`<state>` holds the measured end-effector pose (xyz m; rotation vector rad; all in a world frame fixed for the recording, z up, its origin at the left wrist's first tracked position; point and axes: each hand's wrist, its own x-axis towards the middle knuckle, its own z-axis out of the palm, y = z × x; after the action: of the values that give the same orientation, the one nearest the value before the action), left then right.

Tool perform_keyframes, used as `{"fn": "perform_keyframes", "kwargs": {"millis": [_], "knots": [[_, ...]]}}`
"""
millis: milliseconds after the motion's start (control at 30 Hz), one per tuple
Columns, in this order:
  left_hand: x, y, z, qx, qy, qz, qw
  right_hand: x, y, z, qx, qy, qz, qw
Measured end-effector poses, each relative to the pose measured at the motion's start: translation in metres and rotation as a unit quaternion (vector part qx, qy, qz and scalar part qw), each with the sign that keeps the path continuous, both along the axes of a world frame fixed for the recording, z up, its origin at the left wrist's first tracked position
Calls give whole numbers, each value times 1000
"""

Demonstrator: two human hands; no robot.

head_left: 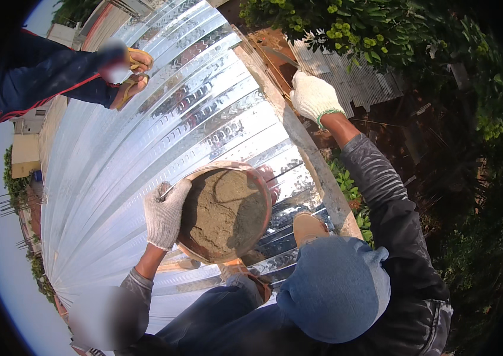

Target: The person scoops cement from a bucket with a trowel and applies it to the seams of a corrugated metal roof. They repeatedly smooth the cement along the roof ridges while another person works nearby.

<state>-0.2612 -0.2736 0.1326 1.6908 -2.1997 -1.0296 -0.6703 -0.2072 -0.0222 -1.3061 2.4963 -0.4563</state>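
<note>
A round, reddish-brown tub (267, 216) of wet grey-brown mortar (225, 210) sits in front of me, tilted a little on the metal sheets. At its left side my left hand (168, 213), in a whitish knit glove, is closed on the rim. A small metal piece shows by its fingers. Out past the concrete wall edge (308, 145) reaches my right hand (317, 98), gloved the same way. Its fingers are curled closed, and what they hold, if anything, is hidden. A thin dark rod (284, 172) sticks out beyond the tub's right rim.
Ridged, shiny metal roofing (145, 148) spreads ahead and left. Another person's sandalled feet (133, 77) stand on it at upper left. Beyond the wall on the right are a drop, corrugated sheets (346, 77) and trees (376, 35). My tan shoe (309, 228) is beside the wall.
</note>
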Motion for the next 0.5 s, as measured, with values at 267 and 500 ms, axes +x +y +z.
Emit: {"fn": "perform_keyframes", "kwargs": {"millis": [267, 500], "knots": [[-3, -4, -1, -2, -3, -1, 1000, 14, 6, -6, -37, -41, 27, 998], [-1, 1, -3, 0, 8, 12, 1000, 27, -32, -18, 19, -189, -5, 982]]}}
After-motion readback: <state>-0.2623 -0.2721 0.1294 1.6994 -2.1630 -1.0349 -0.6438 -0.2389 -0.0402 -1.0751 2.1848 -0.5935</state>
